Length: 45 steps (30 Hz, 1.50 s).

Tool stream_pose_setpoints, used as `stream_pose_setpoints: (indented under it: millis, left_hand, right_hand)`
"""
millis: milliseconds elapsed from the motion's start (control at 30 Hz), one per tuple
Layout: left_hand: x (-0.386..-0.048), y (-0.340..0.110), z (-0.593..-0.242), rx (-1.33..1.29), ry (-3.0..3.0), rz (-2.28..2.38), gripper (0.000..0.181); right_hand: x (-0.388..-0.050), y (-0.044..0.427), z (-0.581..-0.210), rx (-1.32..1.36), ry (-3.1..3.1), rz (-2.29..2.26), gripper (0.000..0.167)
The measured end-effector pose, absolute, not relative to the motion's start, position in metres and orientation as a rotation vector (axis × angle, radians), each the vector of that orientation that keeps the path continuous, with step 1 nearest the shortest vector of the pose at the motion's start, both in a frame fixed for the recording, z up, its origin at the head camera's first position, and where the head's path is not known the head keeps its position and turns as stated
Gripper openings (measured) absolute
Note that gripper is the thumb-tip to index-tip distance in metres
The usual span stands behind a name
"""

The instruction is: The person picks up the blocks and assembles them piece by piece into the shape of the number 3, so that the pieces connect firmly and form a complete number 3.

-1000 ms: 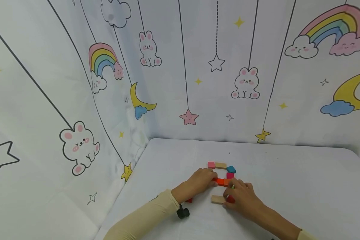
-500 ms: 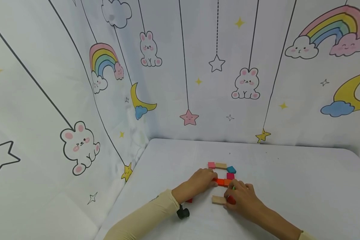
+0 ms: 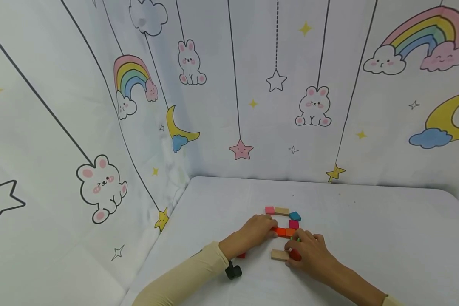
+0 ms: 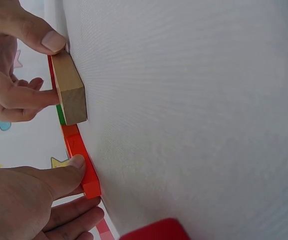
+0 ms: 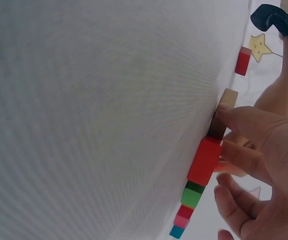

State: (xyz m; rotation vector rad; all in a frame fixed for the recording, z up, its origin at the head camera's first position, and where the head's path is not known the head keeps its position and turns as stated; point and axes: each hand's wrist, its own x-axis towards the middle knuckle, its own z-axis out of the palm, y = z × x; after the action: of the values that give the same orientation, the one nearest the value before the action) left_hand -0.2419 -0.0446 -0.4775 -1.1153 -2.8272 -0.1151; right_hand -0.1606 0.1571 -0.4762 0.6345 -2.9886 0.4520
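Observation:
In the head view my left hand (image 3: 252, 231) pinches an orange block (image 3: 280, 232) at its left end; the left wrist view shows the thumb on the near side of that orange block (image 4: 85, 170). A lighter orange block (image 3: 290, 232) adjoins it. My right hand (image 3: 311, 255) pinches a plain wooden block (image 3: 279, 255) near its right end. Beside that, a red block (image 5: 204, 160) stands against the wooden block's end, by the right index finger. A green block (image 5: 190, 196) follows behind the red one. The right hand partly hides the red and green blocks.
Behind the hands, a pink block (image 3: 269, 210), a second wooden block (image 3: 281, 211), a blue block (image 3: 295, 216) and a crimson block (image 3: 293, 224) form a curve. Another red block (image 3: 241, 255) lies by the left forearm. A black device (image 3: 233, 270) sits at the left wrist.
The wooden block by my right hand has shifted slightly to the right. My left hand has stayed in place on the orange block; my right hand has barely moved.

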Motion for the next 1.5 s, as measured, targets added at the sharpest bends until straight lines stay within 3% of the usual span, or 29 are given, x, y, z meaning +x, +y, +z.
stream_pose_setpoints:
  millis: [1000,1500]
  left_hand:
    - [-0.247,-0.043,-0.471,-1.161,-2.845,-0.067,0.021]
    - [-0.250,-0.042,-0.463,-1.177,-2.883,-0.010,0.019]
  right_hand:
    - [-0.161,0.172,-0.459,0.567,-2.907,0.465,0.037]
    - [-0.143,0.103,-0.458,0.881,-2.903,0.505,0.043]
